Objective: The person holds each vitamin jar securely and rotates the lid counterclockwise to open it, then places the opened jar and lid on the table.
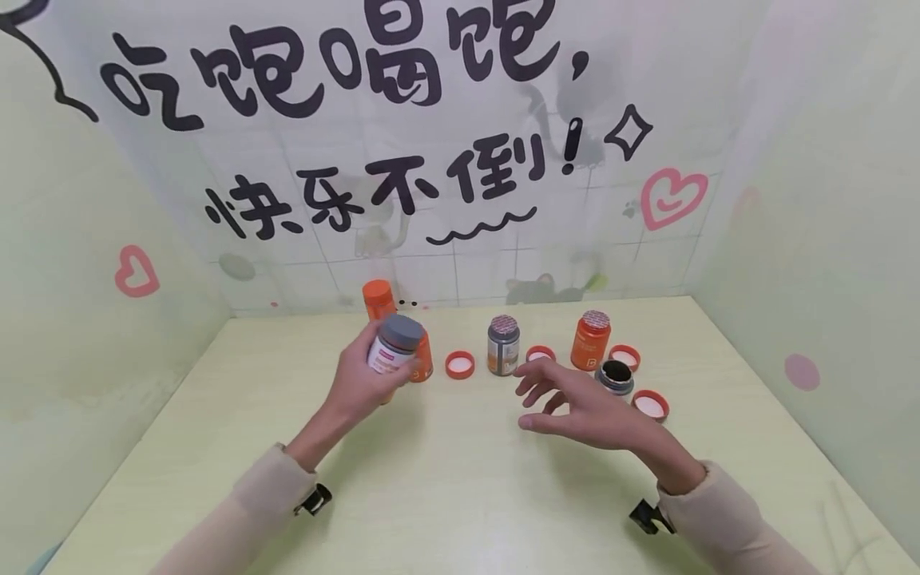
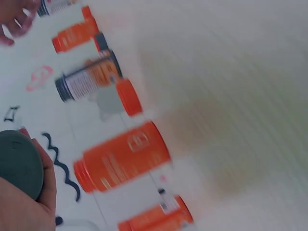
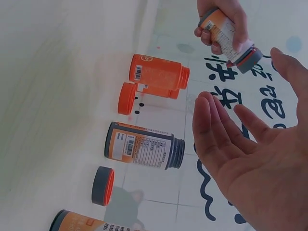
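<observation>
My left hand [image 1: 357,378] grips a grey pill bottle [image 1: 393,349] with a grey cap and a white label, raised above the table and tilted. In the right wrist view that bottle [image 3: 225,34] shows a red line under its cap. Fingers apart and loosely bent, my right hand [image 1: 592,409] hovers with nothing in it. A capless grey bottle [image 1: 503,349] with a patterned seal stands just beyond its fingertips. Behind the right hand is another grey bottle [image 1: 615,378], its mouth dark. An orange bottle [image 1: 591,345] with a patterned seal stands near it.
Several orange-rimmed lids lie white inside up, including one lid [image 1: 460,365] left of the middle bottle and another lid [image 1: 650,406] at far right. An orange bottle [image 1: 424,359] is partly hidden behind the left hand, with a taller orange container [image 1: 378,295] behind. Walls [image 1: 460,271] enclose the table.
</observation>
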{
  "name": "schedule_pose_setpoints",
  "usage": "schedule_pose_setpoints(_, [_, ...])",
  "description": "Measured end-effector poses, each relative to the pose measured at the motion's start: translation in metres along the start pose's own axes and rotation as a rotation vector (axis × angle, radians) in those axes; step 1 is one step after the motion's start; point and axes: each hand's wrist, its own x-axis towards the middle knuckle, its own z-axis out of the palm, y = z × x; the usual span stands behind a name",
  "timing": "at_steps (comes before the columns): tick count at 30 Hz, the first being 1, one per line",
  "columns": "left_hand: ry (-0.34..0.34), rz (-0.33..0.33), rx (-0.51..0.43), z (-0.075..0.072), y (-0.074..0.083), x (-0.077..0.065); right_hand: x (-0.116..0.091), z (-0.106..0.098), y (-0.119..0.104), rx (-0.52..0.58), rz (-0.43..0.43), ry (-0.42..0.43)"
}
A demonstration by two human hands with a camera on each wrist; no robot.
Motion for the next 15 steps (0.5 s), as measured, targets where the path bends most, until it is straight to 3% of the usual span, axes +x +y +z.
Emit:
schedule_pose_setpoints(7, [-0.064, 0.019, -0.034, 0.034, 0.024, -0.015, 0.007, 0.013, -0.002, 0.037, 0.004, 0.059])
schedule_pose_setpoints(15, [-0.139, 0.024, -0.066, 0.066, 0.042, -0.024, 0.014, 0.025, -0.009, 0.095, 0.002, 0.064])
